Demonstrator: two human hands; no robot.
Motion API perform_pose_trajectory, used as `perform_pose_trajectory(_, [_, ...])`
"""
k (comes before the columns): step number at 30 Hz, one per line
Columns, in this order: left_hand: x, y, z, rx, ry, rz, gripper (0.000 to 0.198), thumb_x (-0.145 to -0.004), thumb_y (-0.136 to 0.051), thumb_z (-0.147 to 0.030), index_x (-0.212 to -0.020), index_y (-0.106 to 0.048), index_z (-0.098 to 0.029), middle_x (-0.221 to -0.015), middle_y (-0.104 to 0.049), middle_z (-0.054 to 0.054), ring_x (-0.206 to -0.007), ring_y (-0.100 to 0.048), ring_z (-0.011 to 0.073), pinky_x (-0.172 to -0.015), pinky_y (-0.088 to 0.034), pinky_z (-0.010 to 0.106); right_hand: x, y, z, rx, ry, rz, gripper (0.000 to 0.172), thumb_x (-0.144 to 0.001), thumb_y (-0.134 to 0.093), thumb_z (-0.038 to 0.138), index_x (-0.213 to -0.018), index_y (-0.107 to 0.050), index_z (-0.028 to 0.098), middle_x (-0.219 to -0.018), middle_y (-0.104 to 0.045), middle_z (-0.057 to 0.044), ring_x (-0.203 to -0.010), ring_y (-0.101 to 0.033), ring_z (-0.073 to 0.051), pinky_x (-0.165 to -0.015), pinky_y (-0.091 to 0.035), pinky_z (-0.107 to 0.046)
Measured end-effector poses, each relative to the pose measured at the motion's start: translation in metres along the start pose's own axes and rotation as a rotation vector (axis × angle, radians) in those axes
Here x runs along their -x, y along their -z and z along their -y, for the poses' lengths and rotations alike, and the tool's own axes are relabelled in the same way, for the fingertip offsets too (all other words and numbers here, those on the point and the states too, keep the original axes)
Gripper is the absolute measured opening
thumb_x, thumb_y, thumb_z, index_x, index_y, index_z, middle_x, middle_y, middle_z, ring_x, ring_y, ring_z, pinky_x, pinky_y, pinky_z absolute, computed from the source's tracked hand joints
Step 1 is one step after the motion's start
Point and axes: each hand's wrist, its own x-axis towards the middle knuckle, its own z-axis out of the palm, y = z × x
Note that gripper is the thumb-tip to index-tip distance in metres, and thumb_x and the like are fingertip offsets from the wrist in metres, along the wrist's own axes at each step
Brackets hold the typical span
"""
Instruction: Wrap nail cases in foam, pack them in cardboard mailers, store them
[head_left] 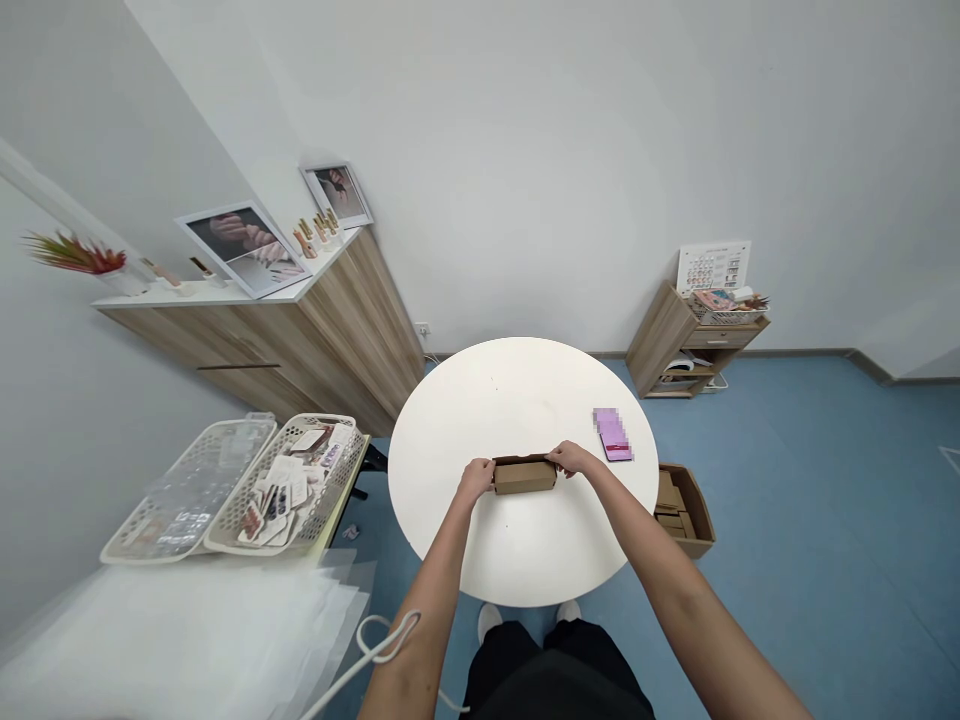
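Cardboard box, left hand; right hand (both gripping)

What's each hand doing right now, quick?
Left hand: closed, holding the cardboard box at its left end.
Right hand: closed, holding the box at its right end.

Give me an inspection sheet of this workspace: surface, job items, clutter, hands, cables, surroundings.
Surface: round white table, a few faint specks.
Job items: small kraft carton at the table's near side.
Clutter: pink packet on the table; perforated white trays holding packets, off to the left; floor box of kraft card pieces.
Hands: left hand and right hand grip the carton's opposite ends.
Cables: white cord looped beside the left forearm.
Surroundings: wood cabinet with framed photos, wood shelf unit, blue floor.
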Motion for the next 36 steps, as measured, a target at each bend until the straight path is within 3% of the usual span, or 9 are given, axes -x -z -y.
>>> perform_pose_trajectory(7, [0.000,0.004,0.006,0.078,-0.023,0.066,0.032,-0.091,-0.050,-0.031,-0.119,-0.059,-0.018,-0.111,-0.065,0.011,-0.081,-0.067,0.0156,-0.064,-0.057,0.024,0.001,-0.006,-0.003,-0.031,0.022,0.035,0.021,-0.081,-0.056,0.016,-0.060,-0.056,0.016,-0.053,-0.051,0.003,-0.047,-0.050,-0.007,-0.052,-0.050,-0.019])
perform_pose_trajectory(12, [0.002,0.006,0.013,0.092,-0.080,0.091,0.031,-0.092,-0.048,-0.027,-0.117,-0.062,-0.017,-0.109,-0.064,0.010,-0.082,-0.068,0.0148,-0.068,-0.058,0.023,0.007,-0.008,-0.008,-0.019,0.070,0.028,0.020,-0.079,-0.054,0.013,-0.059,-0.055,0.017,-0.054,-0.050,0.005,-0.048,-0.049,-0.007,-0.052,-0.049,-0.018])
perform_pose_trajectory(19, [0.002,0.002,0.023,0.032,-0.188,0.032,0.029,-0.092,-0.049,-0.028,-0.115,-0.065,-0.019,-0.116,-0.059,0.009,-0.088,-0.067,0.0142,-0.069,-0.058,0.022,0.012,-0.011,-0.013,0.051,0.091,-0.024,0.010,-0.078,-0.059,0.019,-0.070,-0.063,0.017,-0.061,-0.057,0.002,-0.054,-0.054,-0.009,-0.055,-0.048,-0.019])
perform_pose_trajectory(22, [0.006,-0.002,0.027,-0.022,-0.250,-0.016,0.030,-0.091,-0.049,-0.026,-0.116,-0.065,-0.020,-0.120,-0.058,0.009,-0.098,-0.065,0.0168,-0.075,-0.059,0.026,0.019,-0.016,-0.016,0.171,0.147,-0.087,0.009,-0.081,-0.059,0.022,-0.081,-0.067,0.018,-0.072,-0.062,0.000,-0.063,-0.059,-0.011,-0.061,-0.050,-0.022])
perform_pose_trajectory(25, [0.014,-0.007,0.034,-0.077,-0.317,-0.070,0.033,-0.090,-0.049,-0.021,-0.119,-0.064,-0.022,-0.132,-0.055,0.009,-0.115,-0.059,0.0212,-0.095,-0.054,0.036,0.028,-0.029,-0.024,0.360,0.242,-0.220,0.021,-0.086,-0.055,0.024,-0.101,-0.068,0.020,-0.098,-0.064,-0.008,-0.086,-0.062,-0.019,-0.076,-0.051,-0.030])
perform_pose_trajectory(28, [0.023,-0.015,0.047,-0.230,-0.467,-0.144,0.041,-0.091,-0.046,-0.020,-0.130,-0.056,-0.024,-0.147,-0.044,0.008,-0.131,-0.048,0.0245,-0.109,-0.042,0.043,0.034,-0.049,-0.041,0.562,0.344,-0.412,0.049,-0.087,-0.056,0.031,-0.134,-0.052,0.020,-0.132,-0.052,-0.016,-0.115,-0.051,-0.029,-0.092,-0.046,-0.040])
perform_pose_trajectory(30, [0.027,-0.021,0.058,-0.377,-0.600,-0.192,0.048,-0.092,-0.044,-0.023,-0.140,-0.046,-0.023,-0.153,-0.036,0.009,-0.134,-0.044,0.0251,-0.109,-0.040,0.044,0.034,-0.064,-0.054,0.650,0.406,-0.479,0.063,-0.088,-0.054,0.034,-0.146,-0.036,0.020,-0.150,-0.037,-0.015,-0.128,-0.041,-0.032,-0.100,-0.041,-0.045])
perform_pose_trajectory(32, [0.030,-0.026,0.067,-0.485,-0.697,-0.230,0.054,-0.093,-0.043,-0.025,-0.146,-0.035,-0.022,-0.155,-0.032,0.011,-0.136,-0.042,0.0251,-0.110,-0.038,0.046,0.033,-0.078,-0.066,0.692,0.449,-0.504,0.068,-0.090,-0.049,0.034,-0.152,-0.025,0.019,-0.158,-0.024,-0.011,-0.137,-0.030,-0.032,-0.106,-0.036,-0.046])
perform_pose_trajectory(36, [0.031,-0.034,0.082,-0.595,-0.773,-0.264,0.063,-0.093,-0.039,-0.023,-0.153,-0.017,-0.023,-0.157,-0.029,0.013,-0.140,-0.037,0.0238,-0.112,-0.032,0.048,0.028,-0.095,-0.082,0.730,0.473,-0.543,0.071,-0.092,-0.042,0.029,-0.155,-0.010,0.019,-0.161,-0.016,-0.007,-0.145,-0.019,-0.030,-0.111,-0.031,-0.047])
